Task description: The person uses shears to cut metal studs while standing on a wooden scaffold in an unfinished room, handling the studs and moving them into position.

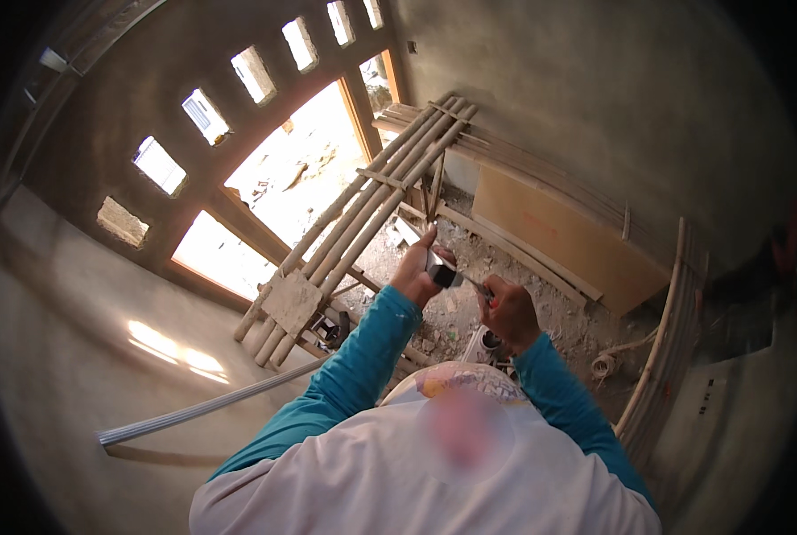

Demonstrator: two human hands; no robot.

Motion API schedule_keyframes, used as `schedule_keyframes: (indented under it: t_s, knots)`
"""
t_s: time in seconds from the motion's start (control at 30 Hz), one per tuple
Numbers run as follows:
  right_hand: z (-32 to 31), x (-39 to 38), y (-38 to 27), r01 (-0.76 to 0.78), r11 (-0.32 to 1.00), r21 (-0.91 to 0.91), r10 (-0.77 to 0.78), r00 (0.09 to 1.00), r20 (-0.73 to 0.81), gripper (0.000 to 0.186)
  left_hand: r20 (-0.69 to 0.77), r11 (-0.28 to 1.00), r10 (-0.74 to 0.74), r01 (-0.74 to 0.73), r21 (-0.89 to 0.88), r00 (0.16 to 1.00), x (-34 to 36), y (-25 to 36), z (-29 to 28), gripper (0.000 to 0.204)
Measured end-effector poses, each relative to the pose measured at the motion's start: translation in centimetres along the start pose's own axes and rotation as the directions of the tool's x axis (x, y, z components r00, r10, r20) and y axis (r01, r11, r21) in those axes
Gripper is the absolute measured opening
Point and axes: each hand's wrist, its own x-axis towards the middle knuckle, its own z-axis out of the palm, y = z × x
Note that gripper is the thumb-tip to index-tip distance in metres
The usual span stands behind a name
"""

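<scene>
In front of my chest my left hand (410, 275) is closed around a short, boxy piece (442, 271), dark on one face and pale at its edges. Its exact kind is not clear. My right hand (512, 314), a little lower and to the right, is a fist around a slim hand tool (477, 286). A thin metal part of that tool points at the boxy piece, with a bit of red showing by the fingers. Whether the tip touches the piece I cannot tell.
A bamboo scaffold (380, 187) runs from near left to far. Rubble covers the floor (452, 312). A tan board (541, 218) leans along the right wall, with bamboo poles (657, 348) nearer. A ribbed metal strip (211, 399) lies at left, and a coil of cord (603, 366) at right.
</scene>
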Motion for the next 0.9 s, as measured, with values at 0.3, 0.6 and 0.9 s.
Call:
schedule_keyframes:
  t_s: [0.3, 0.6, 0.9]
  knots:
    - [-0.6, -0.2, 0.7, -0.043, 0.989, -0.139, 0.037, 0.998, -0.049, 0.015, 0.077, 0.942, 0.27, -0.247, -0.228, 0.96, 2.2, 1.9, -3.0, 0.02]
    - [-1.7, -3.1, 0.5, -0.402, 0.604, 0.688, 0.465, 0.879, 0.106, 0.014, 0.456, 0.9, 0.283, -0.398, 0.177, 0.844, -4.5, -1.5, 0.2, 0.039]
    - [0.2, -3.4, 0.5, -0.286, 0.692, 0.663, 0.425, 0.904, -0.053, 0.025, 0.505, 0.9, 0.342, -0.431, 0.068, 0.793, -4.5, -4.5, 0.2, 0.014]
